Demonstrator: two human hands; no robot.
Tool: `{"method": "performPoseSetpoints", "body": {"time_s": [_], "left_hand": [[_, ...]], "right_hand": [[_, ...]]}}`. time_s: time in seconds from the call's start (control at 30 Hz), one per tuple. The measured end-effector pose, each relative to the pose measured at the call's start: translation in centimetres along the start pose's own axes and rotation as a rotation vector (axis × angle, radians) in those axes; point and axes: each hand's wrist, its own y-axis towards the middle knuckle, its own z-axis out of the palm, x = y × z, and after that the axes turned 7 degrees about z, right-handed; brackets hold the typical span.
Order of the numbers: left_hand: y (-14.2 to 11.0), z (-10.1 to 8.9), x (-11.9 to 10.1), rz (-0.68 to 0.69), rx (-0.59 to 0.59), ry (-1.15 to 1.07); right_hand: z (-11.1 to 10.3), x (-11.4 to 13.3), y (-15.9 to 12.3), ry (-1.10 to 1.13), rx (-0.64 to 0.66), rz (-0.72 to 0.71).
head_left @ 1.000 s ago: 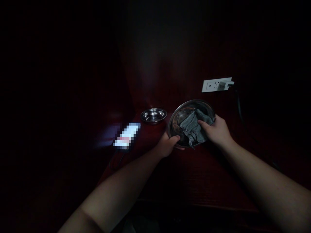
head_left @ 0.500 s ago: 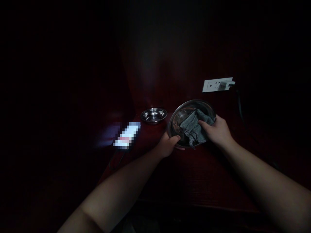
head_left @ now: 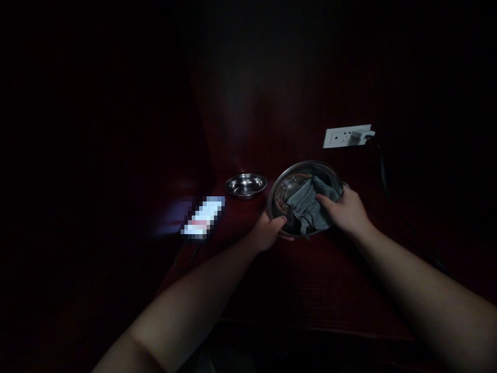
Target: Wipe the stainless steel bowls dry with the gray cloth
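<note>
A shiny metal bowl [head_left: 280, 199] is held up above the table, tilted so that its inside faces me. My left hand [head_left: 268, 231] grips its lower left rim, thumb inside and fingers beneath. At the right side my right hand [head_left: 347, 209] pinches a grey-green cloth [head_left: 310, 204] against the bowl's inner wall, thumb on top. The cloth covers much of the inside and its patterned edge hangs over the lower rim. Behind the bowl and the cloth, the right fingers are mostly hidden.
A smaller metal bowl [head_left: 246, 186] stands on the dark red table [head_left: 310, 290], left of the held one. A lit, blurred-out phone [head_left: 204, 217] with a cable lies at the left edge. On the back wall is a white socket [head_left: 341, 137] with a plug and hanging cord. The surroundings are very dark.
Almost nothing differs. The held bowl and the cloth have shifted very slightly; both hands keep the same hold.
</note>
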Motion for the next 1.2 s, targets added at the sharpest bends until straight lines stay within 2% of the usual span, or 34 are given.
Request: {"method": "performPoseSetpoints", "body": {"time_s": [0.23,0.6,0.97,1.2], "left_hand": [[0.0,0.2,-0.2,-0.014,-0.043,0.042],[0.1,0.0,-0.1,0.061,-0.055,0.105],[0.1,-0.2,0.3,0.017,-0.062,0.059],[0.0,0.0,0.1,0.004,-0.073,0.07]], "right_hand": [[0.1,-0.5,0.1,-0.019,-0.008,-0.013],[0.1,0.2,-0.3,-0.042,-0.029,-0.034],[0.2,-0.5,-0.1,0.041,0.046,-0.034],[0.4,-0.7,0.1,0.035,0.036,-0.032]]}}
